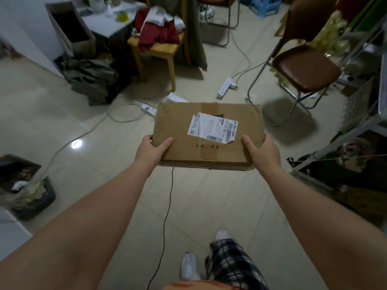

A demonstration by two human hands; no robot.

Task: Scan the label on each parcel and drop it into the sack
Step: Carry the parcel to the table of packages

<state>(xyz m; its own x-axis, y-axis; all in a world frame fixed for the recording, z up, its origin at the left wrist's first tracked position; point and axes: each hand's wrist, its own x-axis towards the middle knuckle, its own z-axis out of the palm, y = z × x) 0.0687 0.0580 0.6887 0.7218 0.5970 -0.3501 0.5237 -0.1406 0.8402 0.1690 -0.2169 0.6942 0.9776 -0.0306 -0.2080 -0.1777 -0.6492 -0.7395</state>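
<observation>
flat cardboard parcel (178,130) held level above the floor (100,155), mid-scene, label (213,127) facing up. left hand (150,150) and right hand (262,152) gripped its near corners, thumbs on top, fingers hidden beneath. box looked stiff and fairly light; side edges judged the safest hold.

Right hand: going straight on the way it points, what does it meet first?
The right hand grips the cardboard parcel, so that comes first. Beyond it, probably floor near the white power strip; depth unclear.
</observation>
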